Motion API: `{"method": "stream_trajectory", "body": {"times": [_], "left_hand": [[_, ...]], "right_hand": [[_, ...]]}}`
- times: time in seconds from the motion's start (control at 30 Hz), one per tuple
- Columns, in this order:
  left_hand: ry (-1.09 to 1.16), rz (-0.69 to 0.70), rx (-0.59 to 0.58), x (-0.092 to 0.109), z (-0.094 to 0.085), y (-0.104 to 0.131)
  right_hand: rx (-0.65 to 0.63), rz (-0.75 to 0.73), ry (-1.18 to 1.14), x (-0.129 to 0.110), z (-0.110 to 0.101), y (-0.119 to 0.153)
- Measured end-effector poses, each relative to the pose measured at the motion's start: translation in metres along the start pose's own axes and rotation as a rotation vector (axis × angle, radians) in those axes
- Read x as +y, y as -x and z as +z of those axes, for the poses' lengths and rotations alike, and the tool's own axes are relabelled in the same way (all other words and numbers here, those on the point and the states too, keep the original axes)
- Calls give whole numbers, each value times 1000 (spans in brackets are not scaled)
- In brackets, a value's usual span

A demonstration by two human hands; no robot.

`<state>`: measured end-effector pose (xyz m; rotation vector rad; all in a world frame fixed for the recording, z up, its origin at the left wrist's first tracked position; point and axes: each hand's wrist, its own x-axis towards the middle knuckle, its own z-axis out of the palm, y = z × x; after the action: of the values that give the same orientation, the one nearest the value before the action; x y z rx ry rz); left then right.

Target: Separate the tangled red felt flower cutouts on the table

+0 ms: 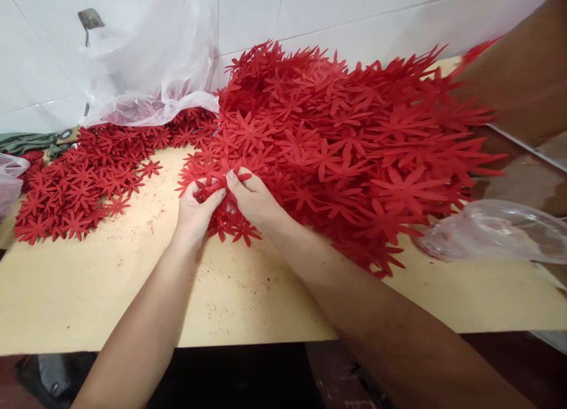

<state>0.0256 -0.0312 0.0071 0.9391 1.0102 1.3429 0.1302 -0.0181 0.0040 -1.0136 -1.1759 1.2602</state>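
Red flower-shaped pieces with long thin petals lie in a large heap (319, 137) across the middle and right of the table. My left hand (199, 205) and my right hand (245, 193) are close together at the heap's front left edge. Both pinch a red flower piece (217, 185) between thumbs and fingers, and its petals stick out around the fingertips. More red pieces (241, 229) lie just below my hands. A second, lower pile (84, 185) of darker red pieces spreads over the left of the table.
Clear plastic bags stand against the tiled wall (146, 66) and at the far left. A clear plastic container (500, 232) lies at the right, near brown cardboard (518, 72). Small red scraps dot the wooden table (133, 291).
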Motion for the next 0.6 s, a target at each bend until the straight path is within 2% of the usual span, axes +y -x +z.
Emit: {"method": "stream_trajectory", "body": {"times": [0.17,0.3,0.47,0.6], "left_hand": [[24,30,20,-1,-3,-3],[27,3,-16,-1,-2,-2],[-17,-19,-84,-2,1,1],[3,-18,-10,-2,-3,-3]], "right_hand": [[-42,-70,-72,-2,-4,-1],[33,-73,-109,-4,-11,-5],[127,-77,-31,-10,-15,-6],[162,-51,-7,-13,-16,-6]]}}
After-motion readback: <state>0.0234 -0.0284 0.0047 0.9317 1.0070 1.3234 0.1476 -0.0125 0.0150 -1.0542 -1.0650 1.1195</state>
